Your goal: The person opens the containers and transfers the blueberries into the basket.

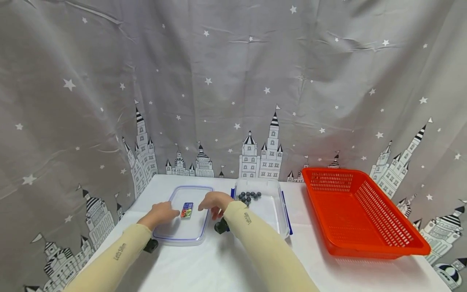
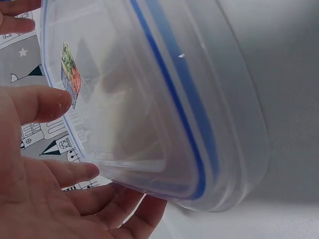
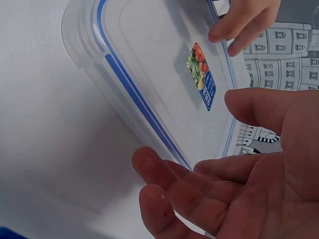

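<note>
A clear plastic lid (image 1: 184,228) with rounded corners is lying flat on the white table (image 1: 193,265), a blue line tracing its edge. Near its middle, a small blue label (image 1: 187,210) is showing red and green vegetables.

The left forearm (image 1: 111,257) extended upward and to the right; the right forearm (image 1: 268,247) slanted upward and to the left. Pale yellow sleeves (image 1: 136,235) covered both. The left hand (image 1: 161,213) and right hand (image 1: 215,202) were positioned apart, digits directed inward toward each other. The left thumb (image 2: 42,103) was extended, separated from gently bent left fingers (image 2: 92,198). The right thumb (image 3: 259,107) was extended; the right fingers (image 3: 187,191) were loosely curved.
</note>
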Motion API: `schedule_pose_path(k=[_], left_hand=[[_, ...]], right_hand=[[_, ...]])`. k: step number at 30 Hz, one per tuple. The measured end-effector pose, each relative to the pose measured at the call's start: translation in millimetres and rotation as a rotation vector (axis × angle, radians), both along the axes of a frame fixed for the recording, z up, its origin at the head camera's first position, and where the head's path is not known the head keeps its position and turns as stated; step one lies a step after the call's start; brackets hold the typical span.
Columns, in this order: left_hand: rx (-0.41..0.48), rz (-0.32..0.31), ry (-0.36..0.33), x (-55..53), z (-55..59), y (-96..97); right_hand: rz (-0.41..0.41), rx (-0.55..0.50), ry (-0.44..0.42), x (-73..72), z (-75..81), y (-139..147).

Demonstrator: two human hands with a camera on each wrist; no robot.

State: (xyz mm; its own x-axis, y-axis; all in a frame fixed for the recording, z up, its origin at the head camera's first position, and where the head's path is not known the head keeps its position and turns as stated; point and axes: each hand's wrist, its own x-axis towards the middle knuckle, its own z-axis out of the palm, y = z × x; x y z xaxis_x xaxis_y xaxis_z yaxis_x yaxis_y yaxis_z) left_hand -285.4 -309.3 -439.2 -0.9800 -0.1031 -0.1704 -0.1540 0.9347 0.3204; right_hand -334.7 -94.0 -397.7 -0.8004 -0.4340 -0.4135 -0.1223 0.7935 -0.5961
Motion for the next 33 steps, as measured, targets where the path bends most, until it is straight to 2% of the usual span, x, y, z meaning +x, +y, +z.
schedule_pose_path(k=[4, 8, 12, 16, 19, 27, 33], left_hand=[[0.003, 0.011, -0.006, 0.2, 1.3, 2.1], [-0.055, 0.02, 0.018, 3.2, 0.8, 3.1], [-0.115, 0.001, 0.091, 6.6, 1.3, 11.4], [-0.142, -0.031, 0.164, 3.3, 2.7, 24.3], [-0.153, -0.051, 0.19, -1.0, 4.3, 34.5], [-0.129, -0.116, 0.235, -4.7, 14.8, 66.3], [-0.04, -0.126, 0.262, -6.1, 20.3, 94.3]], right_hand=[[0.007, 0.004, 0.017, -1.9, 0.9, 1], [0.032, -0.005, 0.055, -2.0, 6.4, 2], [0.035, 0.008, 0.107, -1.8, 12.9, 2], [0.069, 0.011, 0.139, -5.3, 17.5, 6], [0.111, -0.018, 0.145, -7.2, 20.3, 14], [0.137, -0.088, 0.154, -4.5, 31.0, 38], [0.154, -0.15, 0.209, -5.4, 35.4, 59]])
